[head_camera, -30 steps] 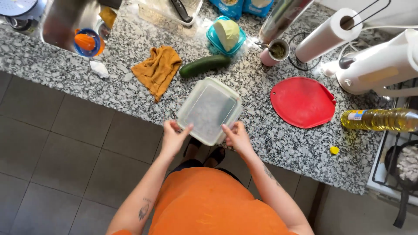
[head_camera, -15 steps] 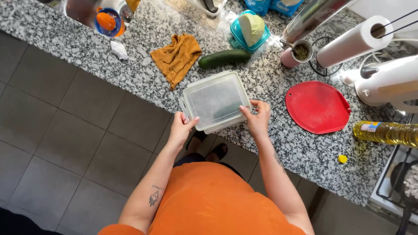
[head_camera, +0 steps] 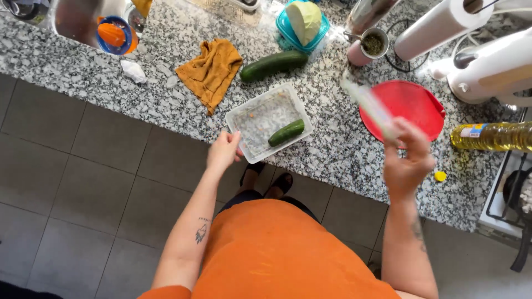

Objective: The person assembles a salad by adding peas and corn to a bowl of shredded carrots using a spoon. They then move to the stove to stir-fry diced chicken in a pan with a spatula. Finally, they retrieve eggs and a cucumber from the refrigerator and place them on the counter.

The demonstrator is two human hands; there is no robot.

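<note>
Lid's off: the right hand (head_camera: 409, 160) has the clear lid (head_camera: 370, 106) pinched in its fingers, lifted on edge above the counter, blurred, in front of the red round mat (head_camera: 413, 99). The left hand (head_camera: 223, 150) is closed lightly on the near left corner of the open container (head_camera: 269, 122), thumb on the rim, steadying it at the counter's edge. Inside the container lies a short piece of cucumber (head_camera: 286, 133) toward the right side, with a few crumbs scattered on the bottom. Just beyond the container sits a whole cucumber (head_camera: 273, 65), and to its left a crumpled mustard cloth (head_camera: 213, 72). Farther back, a teal tub (head_camera: 285, 34) holds a wedge of cabbage (head_camera: 303, 19). On the right, a paper towel roll (head_camera: 438, 25) leans beside a white appliance (head_camera: 490, 69), and a bottle of oil (head_camera: 496, 137) lies on its side near the stove. A small yellow cap (head_camera: 440, 176) rests on the granite counter (head_camera: 343, 149), close to the right hand
</note>
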